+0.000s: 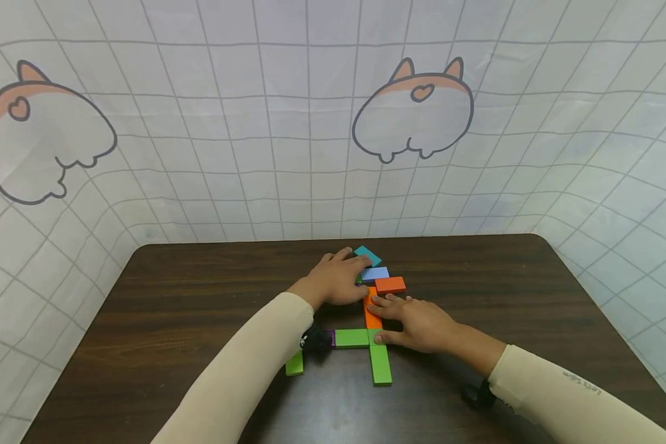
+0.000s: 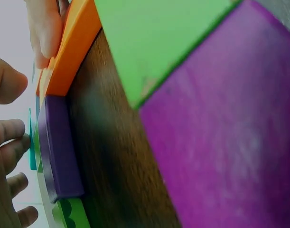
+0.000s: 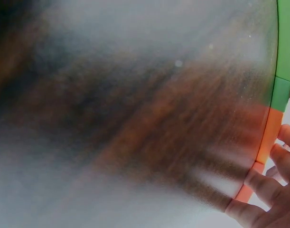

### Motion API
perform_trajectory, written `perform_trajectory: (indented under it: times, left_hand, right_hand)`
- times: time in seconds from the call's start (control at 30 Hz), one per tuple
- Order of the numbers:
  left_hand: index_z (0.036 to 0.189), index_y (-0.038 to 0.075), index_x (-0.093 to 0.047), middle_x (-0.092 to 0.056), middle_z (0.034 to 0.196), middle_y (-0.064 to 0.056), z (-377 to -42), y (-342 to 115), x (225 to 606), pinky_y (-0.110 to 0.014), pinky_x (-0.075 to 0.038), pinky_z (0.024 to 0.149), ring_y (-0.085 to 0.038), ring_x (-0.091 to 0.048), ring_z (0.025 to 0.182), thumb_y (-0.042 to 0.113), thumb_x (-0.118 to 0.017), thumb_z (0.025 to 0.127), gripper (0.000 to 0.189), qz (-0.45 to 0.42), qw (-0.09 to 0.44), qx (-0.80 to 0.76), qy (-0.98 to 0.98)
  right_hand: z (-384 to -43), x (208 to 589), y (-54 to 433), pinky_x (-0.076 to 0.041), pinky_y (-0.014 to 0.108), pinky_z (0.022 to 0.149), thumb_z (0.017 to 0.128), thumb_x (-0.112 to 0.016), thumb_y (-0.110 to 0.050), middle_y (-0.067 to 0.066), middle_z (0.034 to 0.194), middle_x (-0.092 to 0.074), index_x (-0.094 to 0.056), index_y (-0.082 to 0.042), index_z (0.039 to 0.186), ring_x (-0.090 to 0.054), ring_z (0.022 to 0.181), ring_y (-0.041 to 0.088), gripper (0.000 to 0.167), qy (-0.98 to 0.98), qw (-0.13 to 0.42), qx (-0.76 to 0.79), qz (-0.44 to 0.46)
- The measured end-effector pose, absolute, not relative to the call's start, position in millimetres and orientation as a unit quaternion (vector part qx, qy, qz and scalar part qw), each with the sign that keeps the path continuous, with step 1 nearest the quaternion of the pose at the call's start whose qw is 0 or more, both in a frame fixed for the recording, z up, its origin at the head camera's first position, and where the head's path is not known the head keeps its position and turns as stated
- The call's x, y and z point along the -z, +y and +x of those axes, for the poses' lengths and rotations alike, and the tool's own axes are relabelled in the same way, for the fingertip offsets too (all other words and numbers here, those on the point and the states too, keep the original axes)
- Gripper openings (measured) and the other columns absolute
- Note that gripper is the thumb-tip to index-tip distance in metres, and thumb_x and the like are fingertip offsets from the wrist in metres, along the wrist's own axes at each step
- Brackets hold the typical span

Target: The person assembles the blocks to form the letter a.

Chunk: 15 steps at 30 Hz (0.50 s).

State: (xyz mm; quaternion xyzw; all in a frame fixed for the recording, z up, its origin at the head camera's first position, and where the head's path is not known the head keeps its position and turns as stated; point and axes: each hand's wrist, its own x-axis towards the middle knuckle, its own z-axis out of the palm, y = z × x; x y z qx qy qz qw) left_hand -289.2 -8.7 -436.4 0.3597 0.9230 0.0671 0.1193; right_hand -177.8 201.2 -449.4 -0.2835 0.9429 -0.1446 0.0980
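Flat coloured blocks lie joined in a branching line on the dark wooden table. My left hand [image 1: 337,279] reaches over the upper part, its fingertips near the teal block [image 1: 369,255] and the light blue block [image 1: 375,275]. In the left wrist view its fingers are spread beside a dark purple block [image 2: 61,147]. My right hand [image 1: 422,324] touches the long orange block [image 1: 372,316] with extended fingers. Its thumb is at the upper end of the upright green block [image 1: 381,365]. A red-orange block [image 1: 390,285] sits above the right fingers.
A level green block [image 1: 351,338] meets the upright one from the left. Beside it is a purple block [image 2: 225,104], mostly behind the left wrist in the head view. Another green block [image 1: 295,364] shows below the left sleeve. A patterned white cloth [image 1: 311,123] rises behind the table [image 1: 172,308].
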Motion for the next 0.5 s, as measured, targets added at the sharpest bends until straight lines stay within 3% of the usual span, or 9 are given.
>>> perform_trajectory:
  times: [0.5]
  left_hand:
    - [0.160, 0.025, -0.037, -0.033, 0.165, 0.001, -310.5, -47.6, 432.5, -0.055, -0.017, 0.121, -0.030, -0.019, 0.154, 0.048, -0.041, 0.103, 0.062, 0.324, 0.112, -0.053, 0.938]
  right_hand:
    - [-180.6, 449.8, 198.9, -0.039, 0.057, 0.110, 0.097, -0.056, -0.065, 0.000, 0.159, -0.042, -0.052, -0.020, 0.152, -0.040, 0.145, 0.028, 0.071, 0.947, 0.096, 0.136, -0.274]
